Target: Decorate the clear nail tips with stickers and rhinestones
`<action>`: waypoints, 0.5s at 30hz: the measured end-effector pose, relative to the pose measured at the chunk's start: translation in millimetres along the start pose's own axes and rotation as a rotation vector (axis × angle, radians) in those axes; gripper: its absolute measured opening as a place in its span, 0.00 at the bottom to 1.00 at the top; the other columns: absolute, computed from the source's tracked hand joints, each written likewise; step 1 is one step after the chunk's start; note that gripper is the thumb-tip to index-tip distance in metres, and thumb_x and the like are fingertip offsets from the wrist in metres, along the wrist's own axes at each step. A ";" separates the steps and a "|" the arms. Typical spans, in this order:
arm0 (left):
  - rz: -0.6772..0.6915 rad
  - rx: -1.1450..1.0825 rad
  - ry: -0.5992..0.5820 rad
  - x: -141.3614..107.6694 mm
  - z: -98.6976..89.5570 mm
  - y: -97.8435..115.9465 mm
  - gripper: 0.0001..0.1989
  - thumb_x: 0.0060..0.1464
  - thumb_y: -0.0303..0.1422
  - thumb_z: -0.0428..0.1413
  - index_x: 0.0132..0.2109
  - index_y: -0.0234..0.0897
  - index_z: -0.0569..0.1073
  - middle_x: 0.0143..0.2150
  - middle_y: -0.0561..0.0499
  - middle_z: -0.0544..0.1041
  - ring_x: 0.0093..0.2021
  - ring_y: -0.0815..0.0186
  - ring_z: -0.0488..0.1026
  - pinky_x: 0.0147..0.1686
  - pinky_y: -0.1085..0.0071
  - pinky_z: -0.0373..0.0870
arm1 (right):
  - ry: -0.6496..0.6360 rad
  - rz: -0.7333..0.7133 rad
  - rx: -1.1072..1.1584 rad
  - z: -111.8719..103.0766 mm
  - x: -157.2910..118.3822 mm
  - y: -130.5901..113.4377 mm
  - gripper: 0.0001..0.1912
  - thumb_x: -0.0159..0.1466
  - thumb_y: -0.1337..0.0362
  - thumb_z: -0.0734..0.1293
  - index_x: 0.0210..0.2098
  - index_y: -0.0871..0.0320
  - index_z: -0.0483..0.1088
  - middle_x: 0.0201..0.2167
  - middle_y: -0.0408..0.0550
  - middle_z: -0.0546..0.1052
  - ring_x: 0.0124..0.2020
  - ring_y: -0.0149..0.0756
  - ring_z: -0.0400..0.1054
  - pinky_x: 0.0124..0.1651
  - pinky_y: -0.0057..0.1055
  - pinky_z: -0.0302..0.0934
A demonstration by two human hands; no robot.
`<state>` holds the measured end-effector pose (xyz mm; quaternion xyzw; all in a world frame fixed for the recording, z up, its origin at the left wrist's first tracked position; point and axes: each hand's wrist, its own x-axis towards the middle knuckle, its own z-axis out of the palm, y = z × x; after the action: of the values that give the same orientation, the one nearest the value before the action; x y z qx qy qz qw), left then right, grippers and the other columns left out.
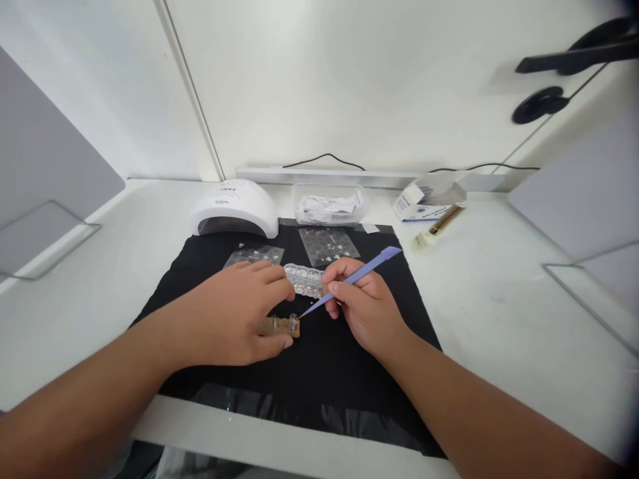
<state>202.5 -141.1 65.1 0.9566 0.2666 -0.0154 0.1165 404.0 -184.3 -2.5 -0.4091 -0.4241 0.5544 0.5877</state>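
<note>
My left hand (pixel 244 313) reaches over a small tan block (pixel 282 326), its thumb along the near side and its fingers curled beyond it. Small clear, glossy nail-tip-like pieces (pixel 293 322) stand on the block; its left part is under my hand. In my right hand (pixel 362 306), thumb and fingers pinch a slim purple pointed tool (pixel 364 269). The fine tip of the tool meets the piece at the block's right end or hovers just by it. Just behind both hands lies a clear compartment case (pixel 305 279) of tiny shiny bits, partly hidden by my right fingers.
A black mat (pixel 359 392) covers the white table's middle. Clear sheets with small bits (pixel 328 246) lie farther back. Behind are a white dome-shaped lamp (pixel 237 205), a clear tub of white slips (pixel 329 206), an open small box (pixel 417 203) and a gold-capped bottle (pixel 436 229).
</note>
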 end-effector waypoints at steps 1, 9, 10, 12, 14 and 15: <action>0.009 -0.019 0.011 1.1 1.0 0.8 0.14 0.54 0.37 0.56 0.47 0.37 0.71 0.44 0.48 0.73 0.43 0.58 0.70 0.44 0.59 0.65 | -0.005 -0.003 0.007 -0.3 0.4 0.4 0.04 0.52 0.65 0.66 0.28 0.59 0.69 0.15 0.38 0.67 0.16 0.27 0.59 0.19 0.21 0.55; 0.100 -0.039 0.039 2.4 13.0 -6.3 0.10 0.56 0.35 0.56 0.44 0.38 0.71 0.42 0.49 0.73 0.42 0.59 0.68 0.42 0.61 0.64 | -0.007 -0.012 0.000 -3.5 3.1 2.0 0.04 0.53 0.67 0.66 0.29 0.59 0.70 0.16 0.37 0.68 0.18 0.26 0.60 0.20 0.20 0.55; 0.103 -0.031 0.034 2.1 13.8 -6.3 0.09 0.57 0.35 0.55 0.44 0.38 0.71 0.42 0.49 0.73 0.42 0.59 0.68 0.41 0.61 0.64 | -0.005 -0.012 -0.006 -3.7 3.2 1.6 0.03 0.53 0.67 0.66 0.29 0.59 0.70 0.16 0.37 0.67 0.18 0.26 0.60 0.20 0.20 0.56; 0.101 -0.017 0.031 1.7 15.1 -5.7 0.09 0.58 0.35 0.54 0.44 0.38 0.72 0.42 0.49 0.73 0.42 0.59 0.68 0.41 0.61 0.64 | -0.005 -0.012 -0.012 -4.0 3.0 0.5 0.03 0.54 0.67 0.66 0.30 0.59 0.70 0.17 0.37 0.67 0.18 0.26 0.60 0.21 0.20 0.56; 0.098 -0.011 0.035 1.6 16.2 -4.8 0.08 0.58 0.35 0.54 0.44 0.38 0.72 0.41 0.49 0.73 0.42 0.59 0.68 0.41 0.61 0.64 | -0.006 -0.010 -0.012 -4.3 2.4 -0.2 0.03 0.54 0.67 0.66 0.29 0.59 0.70 0.17 0.37 0.67 0.18 0.26 0.60 0.21 0.20 0.56; 0.096 -0.010 0.032 1.8 16.7 -4.3 0.08 0.59 0.35 0.54 0.43 0.38 0.72 0.41 0.49 0.73 0.42 0.59 0.68 0.41 0.61 0.64 | -0.009 -0.011 -0.012 -4.4 2.0 -0.3 0.03 0.54 0.67 0.66 0.29 0.58 0.70 0.17 0.37 0.67 0.18 0.26 0.60 0.21 0.20 0.56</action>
<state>202.3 -140.5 47.8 0.9678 0.2224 0.0068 0.1175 408.3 -182.4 -3.5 -0.4076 -0.4323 0.5504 0.5866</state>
